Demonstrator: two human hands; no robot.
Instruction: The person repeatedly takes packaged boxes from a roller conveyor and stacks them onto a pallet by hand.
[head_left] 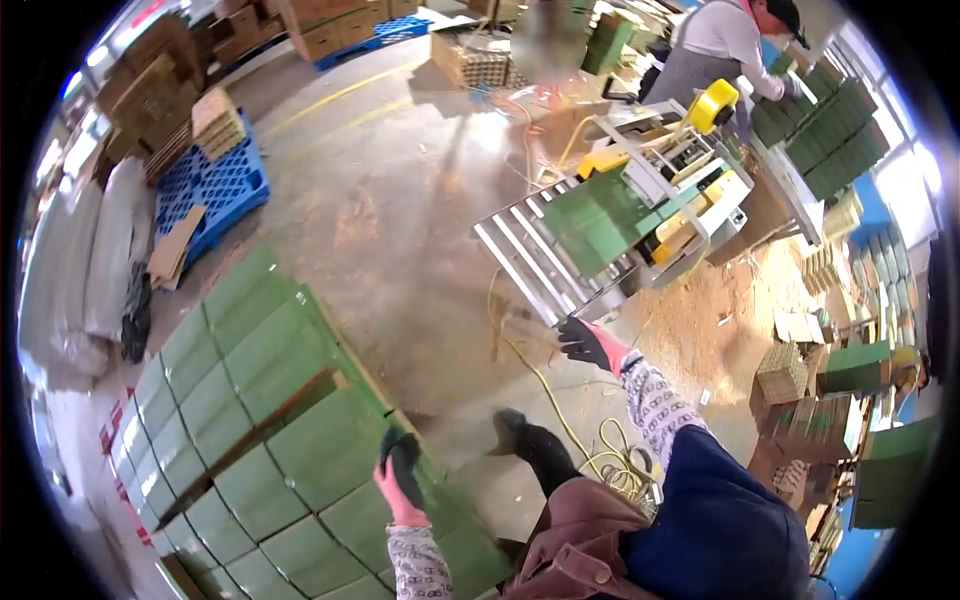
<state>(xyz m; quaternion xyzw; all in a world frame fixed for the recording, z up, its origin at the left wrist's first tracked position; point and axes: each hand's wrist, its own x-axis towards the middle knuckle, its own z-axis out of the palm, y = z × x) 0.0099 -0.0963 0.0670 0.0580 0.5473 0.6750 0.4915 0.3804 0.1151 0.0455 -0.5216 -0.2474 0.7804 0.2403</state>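
Observation:
My left hand, in a pink glove with a dark coating, is over the right edge of a broad stack of green boxes. It holds nothing I can see, and its fingers look loosely extended; whether it touches a box I cannot tell. My right hand, gloved alike, reaches forward with fingers apart, close to the near end of a roller conveyor. A green box lies on those rollers, partly inside a taping machine with yellow parts.
A co-worker stands behind the machine beside stacked green boxes. A yellow hose runs over the floor and coils near my feet. Blue pallets and wrapped rolls are on the left. Wooden pieces are piled at right.

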